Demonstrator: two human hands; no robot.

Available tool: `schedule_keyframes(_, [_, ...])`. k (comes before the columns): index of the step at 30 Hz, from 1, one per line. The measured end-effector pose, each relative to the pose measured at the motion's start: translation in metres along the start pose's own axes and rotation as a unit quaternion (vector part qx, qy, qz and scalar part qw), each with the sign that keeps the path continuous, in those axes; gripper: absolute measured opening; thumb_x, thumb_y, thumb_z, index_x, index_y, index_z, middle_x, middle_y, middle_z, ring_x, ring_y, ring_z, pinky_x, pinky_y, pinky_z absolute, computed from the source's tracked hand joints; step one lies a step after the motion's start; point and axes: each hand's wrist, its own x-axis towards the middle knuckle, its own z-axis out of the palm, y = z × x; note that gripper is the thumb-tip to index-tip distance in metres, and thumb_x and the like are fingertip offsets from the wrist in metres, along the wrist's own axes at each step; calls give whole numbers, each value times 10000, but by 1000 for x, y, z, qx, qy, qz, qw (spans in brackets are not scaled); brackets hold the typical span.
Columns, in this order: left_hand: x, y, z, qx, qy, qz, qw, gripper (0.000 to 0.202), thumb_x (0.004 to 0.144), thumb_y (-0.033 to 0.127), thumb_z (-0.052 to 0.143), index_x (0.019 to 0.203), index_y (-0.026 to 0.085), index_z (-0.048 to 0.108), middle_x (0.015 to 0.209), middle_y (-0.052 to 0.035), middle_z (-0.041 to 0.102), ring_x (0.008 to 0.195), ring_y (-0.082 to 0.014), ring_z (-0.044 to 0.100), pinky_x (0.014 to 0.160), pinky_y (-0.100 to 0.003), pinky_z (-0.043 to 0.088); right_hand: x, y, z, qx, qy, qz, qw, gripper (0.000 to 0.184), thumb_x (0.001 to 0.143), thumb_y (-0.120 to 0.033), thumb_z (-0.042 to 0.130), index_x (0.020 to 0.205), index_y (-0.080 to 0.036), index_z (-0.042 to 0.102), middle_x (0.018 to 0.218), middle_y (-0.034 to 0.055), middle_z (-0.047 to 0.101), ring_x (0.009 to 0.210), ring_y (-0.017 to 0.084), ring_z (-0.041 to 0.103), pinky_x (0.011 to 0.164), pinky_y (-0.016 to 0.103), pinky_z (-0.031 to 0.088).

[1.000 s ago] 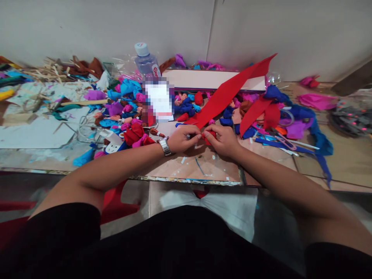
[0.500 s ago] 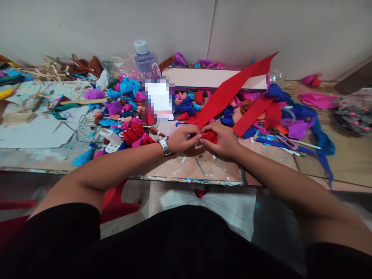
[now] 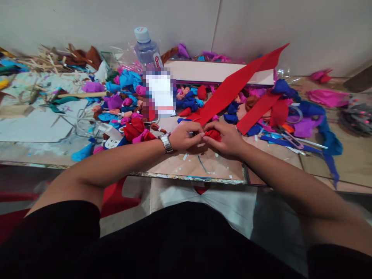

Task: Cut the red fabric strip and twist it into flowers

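Note:
A red crepe-paper flower [image 3: 213, 135] is tucked inside the curled fingers of my right hand [image 3: 228, 140], just above the table's front part. My left hand [image 3: 186, 136], with a metal watch [image 3: 166, 143] on its wrist, meets it with thumb and fingers pinched at the flower's left edge. A long red crepe-paper strip [image 3: 232, 90] slants from behind my fingers up to the right; whether it joins the flower is hidden. Another red strip [image 3: 257, 113] lies to the right of my right hand.
Many coloured paper flowers [image 3: 135, 130] cover the table left of my hands. A bottle [image 3: 147, 52] stands behind a blurred white object [image 3: 159, 93]. Scissors [image 3: 292, 139] lie at right, a power strip [image 3: 112, 142] at left. A long white box [image 3: 217, 72] lies by the wall.
The view has shifted slightly, so the table's things sit a little higher and those at right farther right. Both hands stay together at the red flower, with barely changed finger positions.

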Motion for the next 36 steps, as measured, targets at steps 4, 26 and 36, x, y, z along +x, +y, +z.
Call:
schedule_keyframes(4, [0, 0, 0, -4, -3, 7, 1000, 400, 1039, 464, 599, 809, 166, 735, 726, -44, 713, 665, -110, 627, 662, -247, 459, 1, -1, -2, 10, -14, -9, 1000, 357, 995, -522, 650, 1127, -199, 722, 1084, 70, 785, 952, 200, 707, 863, 316, 481])
schedule_keyframes(26, [0, 1, 0, -4, -6, 15, 1000, 361, 1030, 422, 605, 804, 169, 731, 732, -41, 723, 680, -111, 640, 673, -246, 469, 0, 1, 0, 1, -25, -1, 1000, 385, 1000, -545, 641, 1160, -202, 712, 1114, 77, 779, 983, 220, 709, 869, 332, 478])
schedule_keyframes(36, [-1, -1, 1, -3, -17, 0, 1000, 396, 1027, 460, 595, 791, 173, 732, 727, -52, 722, 681, -124, 651, 676, -266, 478, 0, 1, -1, 6, -36, 9, 999, 392, 996, -559, 638, 1162, -211, 707, 1127, 78, 780, 1003, 234, 718, 891, 354, 501])
